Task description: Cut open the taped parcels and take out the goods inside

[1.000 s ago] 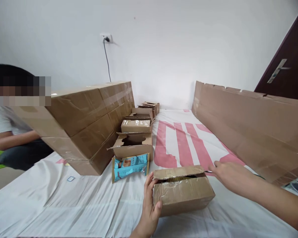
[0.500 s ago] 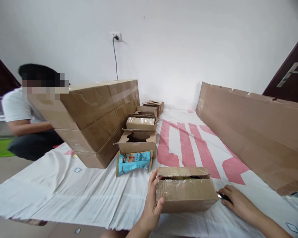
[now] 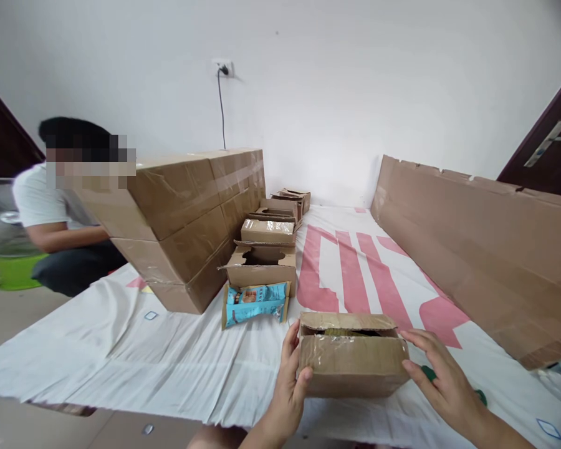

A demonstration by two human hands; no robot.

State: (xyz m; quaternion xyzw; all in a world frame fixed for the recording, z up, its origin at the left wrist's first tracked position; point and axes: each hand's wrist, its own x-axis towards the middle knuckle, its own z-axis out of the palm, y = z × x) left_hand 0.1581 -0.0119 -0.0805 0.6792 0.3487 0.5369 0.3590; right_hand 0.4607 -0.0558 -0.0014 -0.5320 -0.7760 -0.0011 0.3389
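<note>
A small cardboard box sits at the table's near edge, its top flaps parted by a narrow gap with something yellowish-green dimly visible inside. My left hand grips its left end, thumb on the front face and fingers behind. At the right end, my right hand has its thumb at the front corner and its fingers along the top rear corner. Partly hidden under that hand lies a green-ended object. A blue snack packet leans against an open cardboard box beyond my left hand.
Several small boxes run back in a row beside a stack of large taped cartons. A tall cardboard panel borders the right side. The cloth is white with red print. Another person crouches at the left.
My right hand has let go of the dark-handled blade tool and moved up onto the box's right end. My left hand keeps its hold. The view has shifted slightly.
</note>
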